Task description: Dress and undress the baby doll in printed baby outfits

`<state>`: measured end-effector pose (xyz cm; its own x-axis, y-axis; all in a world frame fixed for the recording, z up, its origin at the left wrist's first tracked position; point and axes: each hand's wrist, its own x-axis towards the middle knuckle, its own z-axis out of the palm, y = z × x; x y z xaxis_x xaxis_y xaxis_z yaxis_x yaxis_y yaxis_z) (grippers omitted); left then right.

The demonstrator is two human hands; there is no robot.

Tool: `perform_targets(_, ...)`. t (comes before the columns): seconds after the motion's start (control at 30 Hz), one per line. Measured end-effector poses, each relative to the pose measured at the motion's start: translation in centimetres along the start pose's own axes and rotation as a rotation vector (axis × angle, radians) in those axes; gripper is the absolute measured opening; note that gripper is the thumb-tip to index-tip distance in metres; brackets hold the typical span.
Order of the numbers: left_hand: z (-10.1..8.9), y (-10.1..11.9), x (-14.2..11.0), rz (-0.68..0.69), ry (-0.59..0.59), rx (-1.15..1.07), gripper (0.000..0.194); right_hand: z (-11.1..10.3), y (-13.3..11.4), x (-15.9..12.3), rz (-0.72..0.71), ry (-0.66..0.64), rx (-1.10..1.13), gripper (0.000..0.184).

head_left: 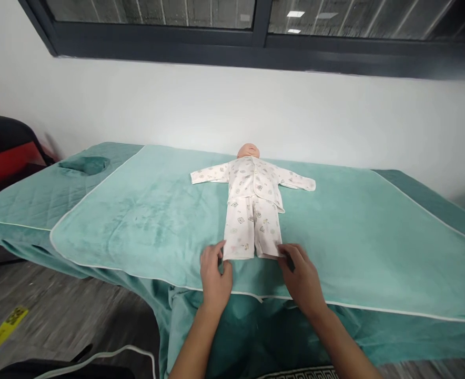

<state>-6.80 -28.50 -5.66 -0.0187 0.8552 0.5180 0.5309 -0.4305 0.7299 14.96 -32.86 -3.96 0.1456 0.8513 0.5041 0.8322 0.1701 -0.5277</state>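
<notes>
The printed trousers (239,231) lie near the front edge of the surface (374,237), where we should smooth evenly, our left hand (214,279) touching one leg loosely, our right hand (304,284) pinching the other.

Before you, a doll (249,150) is lying on a blanket (165,210) over a bed (72,195), its shirt (241,181) beyond the trousers (239,226), while your left hand (215,276) and right hand (302,281) are resting at their near outer corners. A chair (9,158) is apparently standing off the bed's left end, mostly cut off, and a wall (157,105) is rising behind.
</notes>
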Motion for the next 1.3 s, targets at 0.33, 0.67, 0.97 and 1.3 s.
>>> perform_targets(0.33,2.2,4.9,2.0,0.292,-0.151,0.110,0.037,-3.1,-1.6,0.7,-0.141,0.077,0.062,0.016)
perform_targets(0.67,3.2,5.2,1.8,0.261,-0.176,-0.042,0.011,-2.0,0.0,-0.3,-0.126,-0.129,0.128,0.013)
perform_targets(0.97,1.9,1.0,6.5,-0.132,-0.137,-0.165,0.011,-5.5,2.9,9.4,0.111,-0.427,0.221,0.034)
perform_targets(1.3,7.0,-1.3,18.4,-0.355,-0.156,-0.380,0.043,5.5,7.9,22.0,0.426,0.143,0.307,0.054)
